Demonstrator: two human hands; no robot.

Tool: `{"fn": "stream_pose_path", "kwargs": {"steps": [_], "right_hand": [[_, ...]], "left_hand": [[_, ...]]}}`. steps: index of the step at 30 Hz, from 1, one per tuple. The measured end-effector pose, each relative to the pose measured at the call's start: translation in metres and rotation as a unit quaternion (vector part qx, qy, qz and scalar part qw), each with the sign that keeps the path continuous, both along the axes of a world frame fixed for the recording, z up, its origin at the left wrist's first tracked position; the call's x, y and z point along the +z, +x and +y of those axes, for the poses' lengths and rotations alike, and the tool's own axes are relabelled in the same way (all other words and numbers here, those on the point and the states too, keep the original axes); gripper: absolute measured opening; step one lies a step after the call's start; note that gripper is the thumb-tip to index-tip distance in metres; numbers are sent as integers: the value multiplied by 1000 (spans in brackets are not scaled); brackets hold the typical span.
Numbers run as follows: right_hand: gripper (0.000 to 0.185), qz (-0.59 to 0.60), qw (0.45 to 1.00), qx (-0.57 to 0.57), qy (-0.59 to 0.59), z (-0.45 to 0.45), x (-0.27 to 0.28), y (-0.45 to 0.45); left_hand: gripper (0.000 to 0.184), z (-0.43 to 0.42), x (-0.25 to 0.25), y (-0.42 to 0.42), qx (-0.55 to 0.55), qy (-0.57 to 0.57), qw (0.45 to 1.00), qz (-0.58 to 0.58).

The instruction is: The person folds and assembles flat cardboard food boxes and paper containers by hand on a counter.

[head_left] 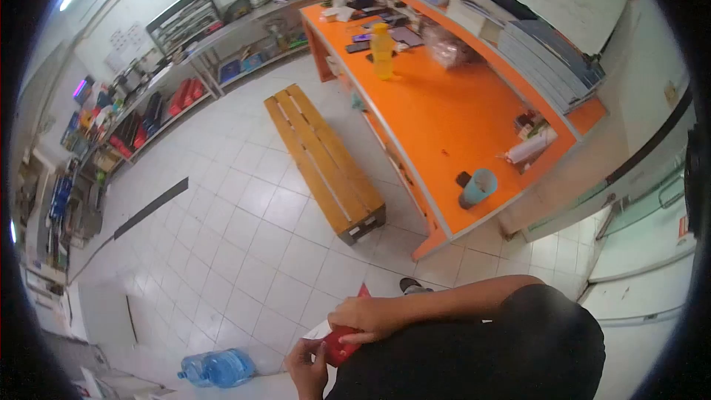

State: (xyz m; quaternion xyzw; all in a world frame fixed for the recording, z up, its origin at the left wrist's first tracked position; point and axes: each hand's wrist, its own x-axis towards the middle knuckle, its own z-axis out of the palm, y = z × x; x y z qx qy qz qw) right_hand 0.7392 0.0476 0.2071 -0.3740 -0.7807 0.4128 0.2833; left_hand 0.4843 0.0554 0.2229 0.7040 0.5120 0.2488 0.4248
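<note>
Low in the view, close to my black shirt, my two hands meet at a bright red, thin sheet-like thing, whose kind I cannot make out. My right hand reaches in from the right with its fingers closed over the red piece's upper part. A red pointed tip sticks out beyond the knuckles. My left hand pinches the left edge between thumb and fingers. Beside it shows a white patch, perhaps part of the same thing. My fingers and shirt hide much of the red piece.
Two blue water jugs lie on the tiled floor. A slatted wooden bench stands before an orange desk, which holds a yellow bottle and a light-blue cup. Loaded metal shelves line the far wall; a glass door is at right.
</note>
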Motion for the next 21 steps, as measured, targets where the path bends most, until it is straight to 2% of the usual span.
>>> {"fn": "stream_pose_path", "kwargs": {"steps": [1,4,5,7,8,10,11,13,14,17,18,19,20,21], "right_hand": [[31,-4,1000,-21,2,3,1,-15],[30,-25,996,-82,29,16,9,-50],[31,-61,998,-17,15,22,9,-65],[32,-128,987,98,-23,27,4,-97],[31,-69,990,104,-72,29,8,-105],[27,55,979,116,-161,36,21,-117],[25,48,979,125,-151,35,18,-129],[21,32,980,147,-129,33,12,-150],[30,36,977,143,-155,32,17,-154],[40,-115,989,96,-8,56,17,-166],[53,-100,993,-59,8,63,-2,-176],[70,-66,975,-211,14,69,-20,-186],[79,-37,951,-301,-59,92,-32,-196],[79,34,933,-343,-107,107,-23,-196]], "left_hand": [[20,-6,1,-14,-7,2,1000,2],[16,-24,6,-46,86,-43,994,-59],[17,-30,7,-57,112,-59,988,-85],[17,-39,13,-78,102,-20,993,-63],[16,-40,15,-84,89,-1,995,-51],[16,-46,17,-92,151,-58,979,-126],[15,-50,17,-99,187,-86,965,-161],[15,-50,10,-118,157,-85,976,-121],[16,-49,5,-126,143,-82,981,-103],[16,-47,-5,-137,150,66,985,-44],[15,-45,8,-131,177,119,977,-29],[14,-40,10,-133,152,217,964,-6],[13,-35,12,-136,127,311,942,18],[13,-30,14,-140,99,400,910,44]]}}
